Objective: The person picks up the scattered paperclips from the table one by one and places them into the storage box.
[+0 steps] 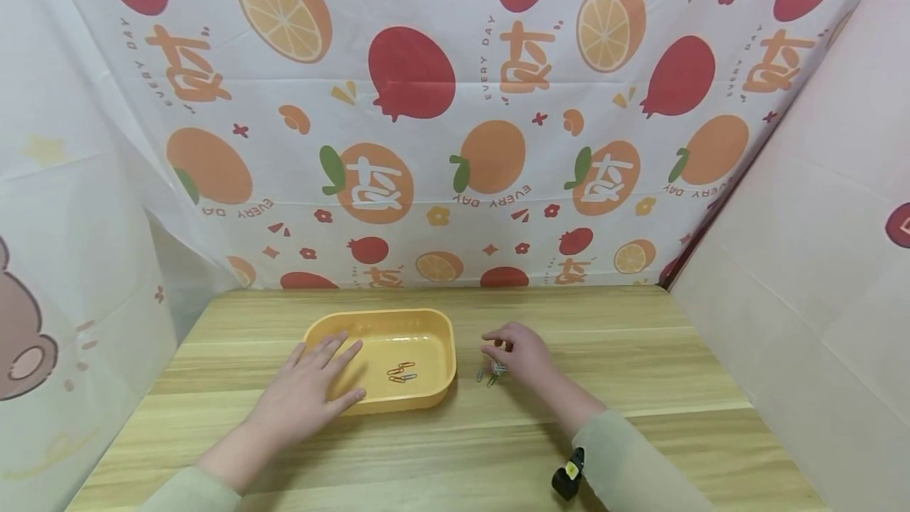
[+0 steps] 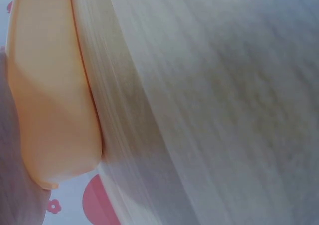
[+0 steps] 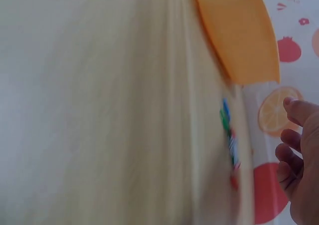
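My left hand [image 1: 302, 389], fingers spread, rests over the left side of a yellow plastic tray [image 1: 444, 385]. Inside the tray lies a small group of paper clips [image 1: 400, 374], mostly orange-red with a bluish one. To the tray's right, my right hand [image 1: 528, 354] hovers over a little pile of coloured paper clips [image 1: 492, 376], thumb and forefinger apart. The right wrist view shows the same hand [image 3: 301, 160] with loosely bent fingers and nothing visible between them; the blue, green, white and red clips [image 3: 229, 135] are blurred there. Only the tray's side [image 2: 55, 100] appears in the left wrist view.
The wood-grain table [image 1: 455, 457] meets a fruit-printed cloth [image 1: 441, 243] along its back edge. Pale cloth walls stand at the left [image 1: 85, 204] and right [image 1: 817, 259]. A black strap with a yellow mark [image 1: 569, 474] sits at my right sleeve.
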`<state>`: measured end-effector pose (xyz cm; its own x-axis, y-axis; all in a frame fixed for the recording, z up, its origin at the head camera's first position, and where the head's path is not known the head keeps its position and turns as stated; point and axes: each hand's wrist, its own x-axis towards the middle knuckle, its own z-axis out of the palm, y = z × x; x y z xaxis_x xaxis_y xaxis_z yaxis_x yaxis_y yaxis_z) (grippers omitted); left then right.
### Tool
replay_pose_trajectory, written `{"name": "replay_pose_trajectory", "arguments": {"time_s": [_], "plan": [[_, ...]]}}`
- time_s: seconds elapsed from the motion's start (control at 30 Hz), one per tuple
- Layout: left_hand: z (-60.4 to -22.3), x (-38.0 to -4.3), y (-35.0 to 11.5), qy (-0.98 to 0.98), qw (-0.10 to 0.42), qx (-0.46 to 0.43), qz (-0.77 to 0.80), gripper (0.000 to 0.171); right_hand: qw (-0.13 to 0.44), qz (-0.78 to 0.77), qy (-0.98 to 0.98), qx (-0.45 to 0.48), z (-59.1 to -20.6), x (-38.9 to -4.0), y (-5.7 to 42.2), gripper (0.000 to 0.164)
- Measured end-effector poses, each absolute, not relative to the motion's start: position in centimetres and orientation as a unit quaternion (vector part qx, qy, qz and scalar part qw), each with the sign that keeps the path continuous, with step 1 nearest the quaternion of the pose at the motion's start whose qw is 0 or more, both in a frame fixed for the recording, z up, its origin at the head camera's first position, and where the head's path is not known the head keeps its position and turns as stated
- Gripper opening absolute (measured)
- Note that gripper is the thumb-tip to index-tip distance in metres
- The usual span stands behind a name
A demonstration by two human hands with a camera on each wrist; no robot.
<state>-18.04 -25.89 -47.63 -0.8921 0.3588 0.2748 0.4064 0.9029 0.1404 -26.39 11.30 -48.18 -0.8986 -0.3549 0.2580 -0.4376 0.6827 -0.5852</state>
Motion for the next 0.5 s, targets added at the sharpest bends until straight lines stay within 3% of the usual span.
{"name": "replay_pose_trajectory", "arguments": {"time_s": [0.5], "plan": [[-47.5, -17.9, -25.9, -0.968, 0.117, -0.198, -0.099, 0.074, 0.05, 0.316, -0.929, 0.186, -50.7, -25.7, 14.7, 0.021]]}}
